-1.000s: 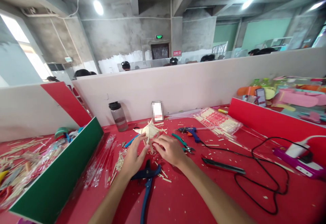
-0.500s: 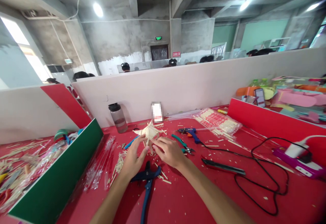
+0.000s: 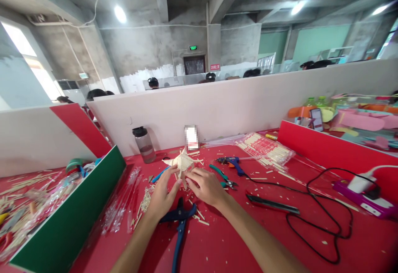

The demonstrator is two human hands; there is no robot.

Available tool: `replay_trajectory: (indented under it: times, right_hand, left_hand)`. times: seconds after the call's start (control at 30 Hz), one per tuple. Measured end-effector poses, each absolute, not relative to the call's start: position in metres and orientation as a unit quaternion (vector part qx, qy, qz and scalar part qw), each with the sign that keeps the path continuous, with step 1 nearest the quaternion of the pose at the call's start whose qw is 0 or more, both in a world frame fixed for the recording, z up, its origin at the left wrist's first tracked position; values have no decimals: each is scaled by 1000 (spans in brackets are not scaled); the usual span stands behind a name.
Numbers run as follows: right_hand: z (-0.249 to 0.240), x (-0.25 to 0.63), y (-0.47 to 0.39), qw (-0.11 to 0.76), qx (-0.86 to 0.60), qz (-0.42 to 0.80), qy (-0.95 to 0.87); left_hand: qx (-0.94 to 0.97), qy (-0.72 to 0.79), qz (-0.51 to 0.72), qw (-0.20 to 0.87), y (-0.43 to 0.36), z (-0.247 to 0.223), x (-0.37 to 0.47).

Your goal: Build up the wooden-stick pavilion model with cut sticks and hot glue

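Observation:
A small pale model (image 3: 183,161) built from thin wooden sticks, with a ribbed, pointed roof, stands on the red table in front of me. My left hand (image 3: 164,192) is closed on its near left side, fingertips against the sticks under the roof. From the right, my right hand (image 3: 205,185) pinches its lower right part; the exact spot is hidden by the fingers. Dark blue cutters (image 3: 179,219) lie just below the hands. To the right rest green-handled pliers (image 3: 224,176) and a blue glue gun (image 3: 231,163).
A black utility knife (image 3: 273,203) and a looping black cable lie at right, near a purple power strip (image 3: 363,198). Bagged sticks (image 3: 267,150) lie at the back. A dark bottle (image 3: 144,144) stands back left. A green divider (image 3: 71,211) bounds the left, a red divider (image 3: 336,148) the right.

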State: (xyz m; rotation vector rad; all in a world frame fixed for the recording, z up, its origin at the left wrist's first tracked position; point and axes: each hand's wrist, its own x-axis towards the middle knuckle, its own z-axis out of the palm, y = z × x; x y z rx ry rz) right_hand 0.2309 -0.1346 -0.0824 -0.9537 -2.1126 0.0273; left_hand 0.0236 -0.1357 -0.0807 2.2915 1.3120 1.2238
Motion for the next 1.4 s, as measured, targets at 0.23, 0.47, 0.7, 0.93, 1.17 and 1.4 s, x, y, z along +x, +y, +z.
replay_trajectory:
  times: [0.23,0.47,0.7,0.93,1.17,1.4]
  right_hand:
    - [-83,231,-134,402,-376,14,-834]
    - [-83,230,-134,407,-368,24,-836]
    - [-83,230,-135,401,-375,12,-836]
    - [-83,229,-135,403,-369,8,-837]
    - [-82,229,-135,400,-370,10,-838]
    - [-83,229,-135,401,-377,9,-835]
  left_hand:
    - [782,448,416,120,-136,-80,24]
    - [783,449,413,120,-135,-81,23]
    - [784,447,413,119,-135,-82,23]
    - [784,444,419,112,-136,-82,23]
    - [783,446,419,114,-137,-79,24]
    - [782,446,418,115,-136,-80,24]
